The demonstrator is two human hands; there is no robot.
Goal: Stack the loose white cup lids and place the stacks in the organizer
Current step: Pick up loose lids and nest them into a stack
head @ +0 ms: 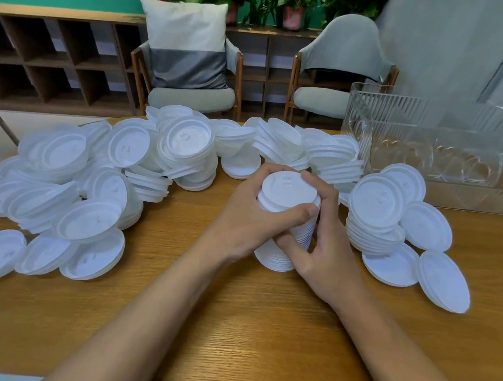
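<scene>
White stack [287, 192] gripped by left hand [250, 220] and right hand [329, 255], piles [376, 206] flanking.

tall stack of white lids [288, 191] stands on the wooden table [223, 317] near its middle, leaning slightly, top lid face up. loose lids [80, 183] lie heaped and overlapping to its left and behind it. a short stack [375, 210] and several single lids sit to its right. the clear ribbed organizer [435, 120] stands upright at the table's far right.

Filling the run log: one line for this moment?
left hand, right hand: grip lid stack | stack: standing on table | organizer: far right
</scene>
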